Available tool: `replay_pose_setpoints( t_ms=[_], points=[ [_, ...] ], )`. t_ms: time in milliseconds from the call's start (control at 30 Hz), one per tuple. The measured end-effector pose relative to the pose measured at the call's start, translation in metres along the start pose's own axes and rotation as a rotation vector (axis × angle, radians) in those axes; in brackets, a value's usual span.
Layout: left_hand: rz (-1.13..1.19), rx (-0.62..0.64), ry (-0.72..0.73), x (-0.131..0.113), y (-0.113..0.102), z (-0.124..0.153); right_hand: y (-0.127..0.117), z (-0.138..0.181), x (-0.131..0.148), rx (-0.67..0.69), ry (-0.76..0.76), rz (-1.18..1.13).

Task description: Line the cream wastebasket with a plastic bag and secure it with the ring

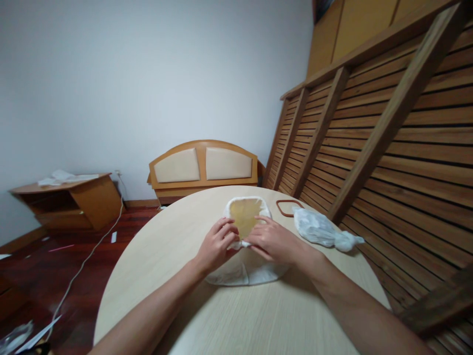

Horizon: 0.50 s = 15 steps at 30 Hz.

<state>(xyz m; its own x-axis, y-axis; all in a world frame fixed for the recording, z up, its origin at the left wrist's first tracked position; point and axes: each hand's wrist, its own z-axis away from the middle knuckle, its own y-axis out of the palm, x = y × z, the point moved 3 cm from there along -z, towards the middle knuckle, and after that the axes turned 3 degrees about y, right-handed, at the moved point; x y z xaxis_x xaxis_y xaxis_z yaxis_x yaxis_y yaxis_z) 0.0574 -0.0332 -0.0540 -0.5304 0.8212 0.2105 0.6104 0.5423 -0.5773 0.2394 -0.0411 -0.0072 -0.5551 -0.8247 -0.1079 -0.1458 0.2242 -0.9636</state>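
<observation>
A white cloth bag (246, 268) is seen lying flat on the round pale wooden table (258, 320), slightly right of the middle of the frame, with its tan-lined opening (244, 214) turned towards the far edge. The near rim of that opening is pinched by both hands: the left hand (217, 245) is closed on the cloth from the left and the right hand (274, 240) from the right, fingertips almost meeting over the fabric. Just beyond the right hand, a thin brown ring (288, 208) is laid flat on the table, and beside it, further right, a crumpled clear plastic bag (321, 229) with a knotted end is found. Behind the table, at the centre of the frame, a wooden headboard (203, 167) with two padded panels is propped against the white wall. A slatted bed frame (388, 123) is leaned across the right side. At the left, a low corner cabinet (66, 199) carrying some papers (66, 177) is placed, and a white cable (88, 256) is trailed over the dark wooden floor (37, 266).
</observation>
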Motion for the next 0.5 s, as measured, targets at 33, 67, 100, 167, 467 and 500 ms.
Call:
replay_pose_setpoints(
  t_ms=[33,67,100,167,467,500],
  points=[
    [0.000,0.008,0.003,0.001,-0.001,0.000,0.002,0.001,-0.003,-0.023,-0.006,0.023],
    [0.001,0.015,0.002,0.003,-0.001,0.000,0.003,0.002,-0.005,-0.042,-0.010,0.042],
    [0.002,0.022,-0.001,0.004,-0.002,0.001,0.003,0.003,-0.008,-0.057,-0.013,0.056],
    [0.003,0.032,-0.010,0.007,-0.003,0.001,0.003,0.006,-0.013,-0.081,-0.006,0.061],
    [0.078,0.085,-0.049,0.006,-0.013,-0.003,0.012,0.016,-0.024,-0.203,0.041,-0.054],
    [0.068,0.080,-0.064,0.007,-0.013,-0.003,0.015,0.016,-0.026,-0.225,0.041,-0.072]
  ],
)
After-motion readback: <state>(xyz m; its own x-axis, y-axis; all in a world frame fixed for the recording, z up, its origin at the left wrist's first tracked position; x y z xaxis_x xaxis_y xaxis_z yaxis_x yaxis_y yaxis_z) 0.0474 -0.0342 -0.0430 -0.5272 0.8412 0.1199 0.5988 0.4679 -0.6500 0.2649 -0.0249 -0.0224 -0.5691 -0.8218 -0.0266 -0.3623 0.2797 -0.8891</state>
